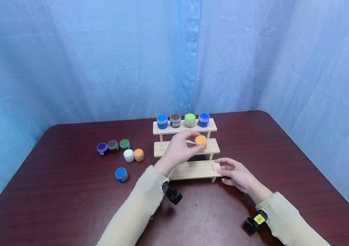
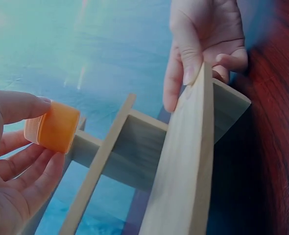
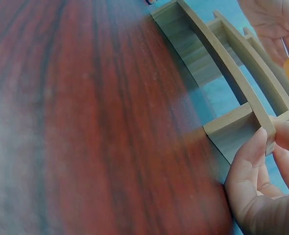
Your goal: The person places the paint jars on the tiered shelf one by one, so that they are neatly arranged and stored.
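Note:
An orange paint jar [image 1: 200, 142] is pinched between the thumb and fingers of my left hand [image 1: 178, 149], over the right part of the middle step of a wooden three-step rack [image 1: 189, 171]. In the left wrist view the same orange paint jar [image 2: 59, 126] appears tilted; whether it touches the step cannot be told. With thumb and fingers my right hand [image 1: 235, 175] grips the right end of the lowest step, seen closely in the right wrist view at the rack's board [image 3: 254, 110]. Along the top step stand a blue jar [image 1: 162, 122], a dark brown jar [image 1: 175, 120], a light green jar [image 1: 189, 120] and a violet-blue jar [image 1: 203, 120].
Left of the rack on the dark red wooden table [image 1: 69, 191] stand a purple jar [image 1: 102, 149], a black jar [image 1: 112, 146], a green jar [image 1: 124, 144], a white jar [image 1: 128, 155], another orange jar [image 1: 138, 155] and a blue jar [image 1: 121, 174]. Blue curtains [image 1: 125, 61] hang behind.

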`<action>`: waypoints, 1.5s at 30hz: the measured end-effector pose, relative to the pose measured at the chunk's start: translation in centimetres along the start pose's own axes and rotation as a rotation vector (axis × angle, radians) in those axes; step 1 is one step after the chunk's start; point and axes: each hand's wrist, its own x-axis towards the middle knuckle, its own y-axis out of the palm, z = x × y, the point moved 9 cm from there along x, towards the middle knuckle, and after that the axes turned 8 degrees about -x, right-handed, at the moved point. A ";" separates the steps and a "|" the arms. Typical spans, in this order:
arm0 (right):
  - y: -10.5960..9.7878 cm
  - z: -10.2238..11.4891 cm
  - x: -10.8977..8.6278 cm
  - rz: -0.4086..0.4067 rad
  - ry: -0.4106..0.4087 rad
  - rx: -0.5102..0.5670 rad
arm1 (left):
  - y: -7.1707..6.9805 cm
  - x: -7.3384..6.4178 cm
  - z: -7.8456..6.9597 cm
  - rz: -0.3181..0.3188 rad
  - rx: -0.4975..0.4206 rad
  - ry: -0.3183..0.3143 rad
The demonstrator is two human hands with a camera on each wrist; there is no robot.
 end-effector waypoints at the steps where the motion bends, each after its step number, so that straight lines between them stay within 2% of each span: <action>1: 0.0 0.0 0.0 0.002 -0.003 0.002 | 0.2 0.1 0.0 0.002 0.008 -0.001; 14: 0.0 0.0 0.0 0.006 -0.010 -0.004 | 1.7 0.9 0.3 0.039 0.030 0.003; 23: -0.1 0.0 0.1 0.002 -0.005 -0.016 | 2.4 1.5 1.0 0.055 0.058 -0.035; 35: -0.1 -0.1 0.2 0.013 -0.007 -0.015 | 2.5 1.7 1.2 0.053 0.092 -0.075; 45: -0.1 -0.1 0.3 0.010 -0.007 -0.013 | 2.6 1.8 1.2 0.050 0.116 -0.080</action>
